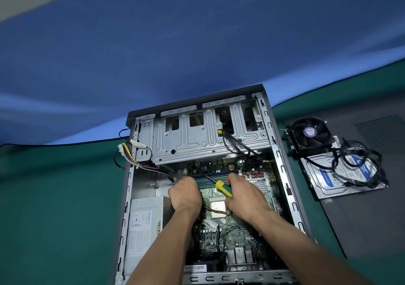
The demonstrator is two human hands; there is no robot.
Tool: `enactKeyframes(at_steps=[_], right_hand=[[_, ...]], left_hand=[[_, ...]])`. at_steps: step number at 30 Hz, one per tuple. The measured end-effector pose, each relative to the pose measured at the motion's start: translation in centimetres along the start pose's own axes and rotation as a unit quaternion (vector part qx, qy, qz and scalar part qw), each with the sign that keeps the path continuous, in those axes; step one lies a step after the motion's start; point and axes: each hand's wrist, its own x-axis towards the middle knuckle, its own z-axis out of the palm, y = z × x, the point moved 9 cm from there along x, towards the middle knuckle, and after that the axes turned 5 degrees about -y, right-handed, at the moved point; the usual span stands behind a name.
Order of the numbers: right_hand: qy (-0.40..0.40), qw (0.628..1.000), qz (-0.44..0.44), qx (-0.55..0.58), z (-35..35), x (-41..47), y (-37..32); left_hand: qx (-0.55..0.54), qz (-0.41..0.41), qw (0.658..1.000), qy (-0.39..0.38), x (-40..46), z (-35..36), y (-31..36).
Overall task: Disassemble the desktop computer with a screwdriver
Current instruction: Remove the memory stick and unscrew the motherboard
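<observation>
An open desktop case [282, 166] lies flat on a green mat, side panel off. Its green motherboard [238, 234] is exposed, with the bare CPU [218, 205] at its centre. My right hand [243, 197] grips a screwdriver [223, 188] with a yellow and green handle; its dark shaft slants up and left toward the board's upper left corner. My left hand [186, 193] rests curled at the board's left edge by the memory slots [206, 180]; I cannot see whether it holds anything. A grey power supply [144, 225] sits in the case at lower left.
A metal drive cage [208, 135] spans the top of the case. Loose power cables with white connectors [126, 150] hang over its left wall. To the right lie a removed cooler fan [310, 134], a hard drive [344, 179] under tangled black cables, and the dark side panel [370, 223].
</observation>
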Motion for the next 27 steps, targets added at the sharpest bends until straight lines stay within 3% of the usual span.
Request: enactKeyframes(at_steps=[6,17,27], right_hand=[[0.004,1.0,0.005,0.004,0.1,0.1,0.1],[0.0,1.0,0.013,0.008,0.2,0.2,0.1],[-0.011,1.0,0.013,0.0,0.4,0.2,-0.1]], left_hand=[[-0.025,-0.007,0.999,-0.04,0.5,0.0,-0.2],[0.057,0.036,0.997,0.023,-0.6,0.2,0.6],[0.044,0.028,0.999,-0.013,0.4,0.2,0.4]])
